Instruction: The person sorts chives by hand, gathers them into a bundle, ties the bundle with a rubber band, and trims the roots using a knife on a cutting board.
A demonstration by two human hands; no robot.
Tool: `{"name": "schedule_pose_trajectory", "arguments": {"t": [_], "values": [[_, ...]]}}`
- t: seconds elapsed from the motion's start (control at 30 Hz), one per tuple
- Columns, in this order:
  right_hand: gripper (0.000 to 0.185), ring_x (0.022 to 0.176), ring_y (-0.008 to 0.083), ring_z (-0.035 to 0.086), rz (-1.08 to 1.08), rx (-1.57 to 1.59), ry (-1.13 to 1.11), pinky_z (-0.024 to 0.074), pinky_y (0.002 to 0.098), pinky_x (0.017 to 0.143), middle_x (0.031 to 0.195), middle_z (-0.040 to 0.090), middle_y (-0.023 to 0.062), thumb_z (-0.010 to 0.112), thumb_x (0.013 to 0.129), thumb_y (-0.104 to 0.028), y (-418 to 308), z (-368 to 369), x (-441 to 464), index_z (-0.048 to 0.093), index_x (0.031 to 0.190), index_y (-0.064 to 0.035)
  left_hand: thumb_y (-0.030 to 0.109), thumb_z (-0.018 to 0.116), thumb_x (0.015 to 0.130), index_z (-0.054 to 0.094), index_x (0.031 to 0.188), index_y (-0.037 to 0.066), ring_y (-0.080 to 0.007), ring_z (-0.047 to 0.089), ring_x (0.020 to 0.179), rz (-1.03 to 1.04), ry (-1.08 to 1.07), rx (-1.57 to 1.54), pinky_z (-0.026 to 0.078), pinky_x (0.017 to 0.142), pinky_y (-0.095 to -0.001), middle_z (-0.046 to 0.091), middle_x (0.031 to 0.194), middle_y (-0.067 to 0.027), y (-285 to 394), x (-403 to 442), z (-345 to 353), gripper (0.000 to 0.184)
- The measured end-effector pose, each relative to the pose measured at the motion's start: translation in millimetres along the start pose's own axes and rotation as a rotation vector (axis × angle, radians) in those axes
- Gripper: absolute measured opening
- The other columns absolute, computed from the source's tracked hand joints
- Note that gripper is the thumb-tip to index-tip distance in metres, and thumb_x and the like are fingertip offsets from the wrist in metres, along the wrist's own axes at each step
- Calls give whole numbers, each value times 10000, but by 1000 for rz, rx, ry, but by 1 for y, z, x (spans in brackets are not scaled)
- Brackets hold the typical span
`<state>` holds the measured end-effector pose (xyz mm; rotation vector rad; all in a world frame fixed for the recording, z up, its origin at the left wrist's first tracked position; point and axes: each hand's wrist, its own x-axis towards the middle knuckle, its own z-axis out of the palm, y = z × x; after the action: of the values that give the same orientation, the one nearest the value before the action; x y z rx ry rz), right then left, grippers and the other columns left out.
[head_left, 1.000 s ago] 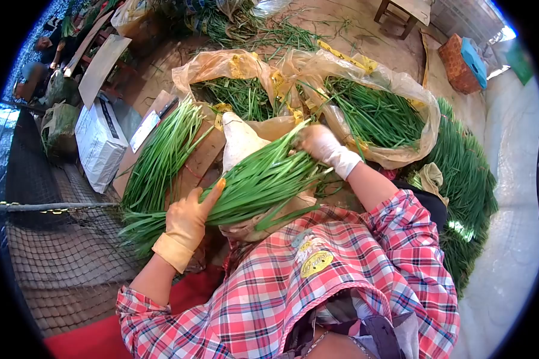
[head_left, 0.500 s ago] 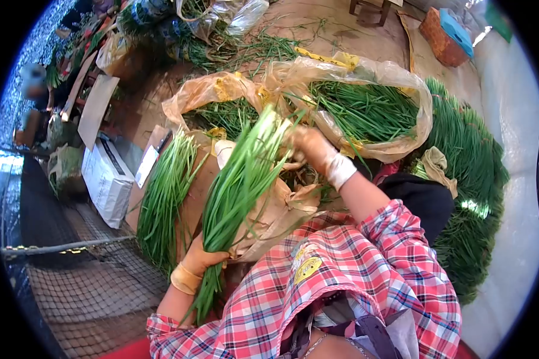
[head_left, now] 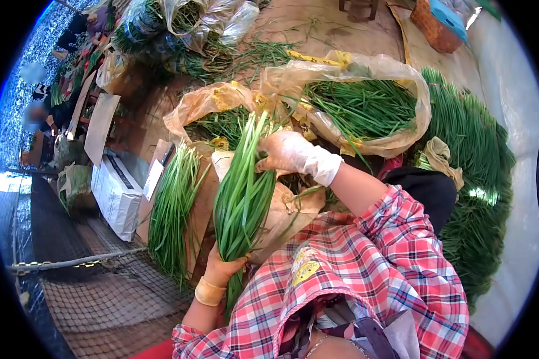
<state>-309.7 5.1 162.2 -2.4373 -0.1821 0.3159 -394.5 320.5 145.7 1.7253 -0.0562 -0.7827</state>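
Observation:
A thick bunch of garlic chives (head_left: 241,203) stands nearly upright in front of me, pale stem ends at the top. My left hand (head_left: 223,266) is closed around its lower, leafy part, with leaf tips hanging below the fist. Higher up, my gloved right hand (head_left: 284,152) grips the bunch's right side near the pale ends, fingers bent against the stems; some fingertips are hidden. Left of it, a second bunch of chives (head_left: 172,209) lies on a brown board. Behind my hands are two open plastic bags, a smaller one (head_left: 182,110) and a larger one (head_left: 422,102), both holding loose chives.
A long pile of chives (head_left: 479,155) lines the right side, beside a crumpled cloth (head_left: 443,161). At left are a white package (head_left: 117,197) and netting (head_left: 102,299). Filled bags (head_left: 144,27) and an orange basket (head_left: 434,24) stand farther back. Another person's hand (head_left: 51,122) shows at far left.
My right hand has moved from beside the stem ends down and left onto the bunch. The bunch has turned more upright, and my left hand has shifted slightly right with it.

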Motion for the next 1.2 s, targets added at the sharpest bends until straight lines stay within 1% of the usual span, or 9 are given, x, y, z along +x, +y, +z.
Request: {"name": "schedule_pose_trajectory", "arguments": {"t": [0.17, 0.23, 0.3, 0.43, 0.57, 0.77, 0.87, 1.03, 1.2], "values": [[184, 566, 267, 624, -245, -79, 282, 499, 347, 502, 668, 630, 124, 568, 839, -231, -10, 27, -17, 623, 866, -57, -25, 693, 633, 556, 1113, -27, -195, 636, 764, -163, -4, -202, 519, 657, -301, 654, 902, -114, 4, 1, 4, 499], [201, 558, 184, 624, -55, 972, 47, 501, 318, 495, 664, 646, 91, 577, 874, -220, -8, 28, -25, 608, 830, -26, -12, 694, 631, 563, 1130, -31, -201, 632, 746, -198, -12, -225, 518, 647, -305, 651, 902, -119, 8, 3, 7, 517], [216, 551, 123, 587, 28, 1277, 20, 492, 241, 509, 638, 608, 64, 608, 871, -227, -1, 22, -31, 601, 871, -11, -9, 673, 679, 561, 1082, -44, -191, 613, 611, -124, -66, -251, 504, 536, -281, 654, 825, -130, 6, 8, 8, 420], [132, 610, 130, 580, -168, 2259, 523, 528, 226, 572, 754, 577, 48, 509, 910, -129, 50, -13, -23, 568, 925, -12, 10, 688, 642, 576, 1080, -32, -197, 622, 677, -222, -96, -207, 504, 569, -284, 651, 854, -120, 5, 6, 7, 455], [164, 627, 134, 585, 107, 1814, 1348, 526, 235, 576, 800, 620, 91, 493, 904, -87, 94, -80, -50, 578, 999, 16, 57, 713, 665, 601, 950, -62, -217, 601, 562, -290, -269, -434, 483, 507, -284, 636, 780, -146, 1, -1, -2, 328], [322, 625, 106, 593, 247, 1024, 267, 479, 211, 539, 825, 659, 76, 591, 882, -265, 85, -27, -48, 603, 1100, -29, 110, 688, 705, 585, 865, -88, -219, 556, 485, -271, -353, -646, 449, 463, -307, 596, 669, -154, 3, 5, 6, 274], [653, 924, 350, 619, 78, 437, 167, 467, 392, 867, 1063, 617, 226, 650, 762, -503, 63, 11, -18, 583, 1089, 58, 111, 688, 705, 590, 845, -83, -218, 560, 488, -266, -344, -562, 452, 467, -309, 595, 661, -154, 13, 7, 10, 258], [286, 846, 331, 629, -108, -104, -73, 502, 418, 744, 872, 654, 143, 518, 873, -356, -6, 23, -29, 647, 938, -109, 118, 686, 708, 600, 833, -79, -224, 564, 492, -246, -303, -542, 459, 463, -308, 594, 650, -148, 4, 16, 9, 249], [348, 667, 122, 592, -324, 1368, 83, 493, 283, 620, 790, 621, 27, 571, 875, -395, 2, 3, -66, 634, 990, -73, 135, 675, 724, 592, 887, -65, -209, 569, 509, -184, -312, -625, 462, 464, -306, 596, 702, -143, -3, 27, 11, 271]]}}
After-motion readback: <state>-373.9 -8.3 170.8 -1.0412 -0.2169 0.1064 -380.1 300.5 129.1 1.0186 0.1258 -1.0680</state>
